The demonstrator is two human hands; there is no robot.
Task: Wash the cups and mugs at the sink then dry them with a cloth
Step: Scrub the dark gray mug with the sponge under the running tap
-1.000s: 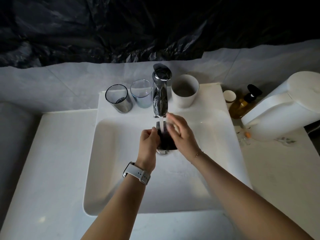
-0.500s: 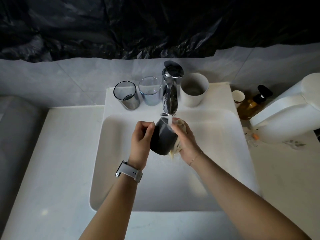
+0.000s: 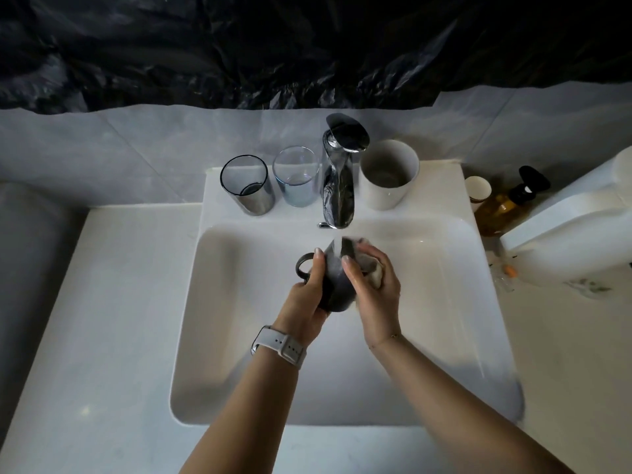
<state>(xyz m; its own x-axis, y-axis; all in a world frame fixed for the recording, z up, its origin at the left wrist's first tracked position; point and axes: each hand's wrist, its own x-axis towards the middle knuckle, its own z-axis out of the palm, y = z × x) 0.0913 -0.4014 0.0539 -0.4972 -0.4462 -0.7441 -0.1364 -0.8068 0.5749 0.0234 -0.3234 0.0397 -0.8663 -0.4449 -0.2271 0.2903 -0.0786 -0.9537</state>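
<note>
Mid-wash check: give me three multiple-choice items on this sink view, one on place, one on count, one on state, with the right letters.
1. Where is the dark handled mug?
A. On the ledge beside the tap
B. Over the white basin, under the chrome tap
C. On the right counter

2. How many cups stand on the ledge behind the basin?
A. One
B. Five
C. Three

3. What state is the tap in?
A. Running
B. Off
C. Hidden by a towel

Answers:
1 B: the left hand grips it under the spout, while the right hand holds a pale sponge against it.
2 C: smoky glass, clear glass, white cup.
3 A: a stream falls onto the mug.
</note>
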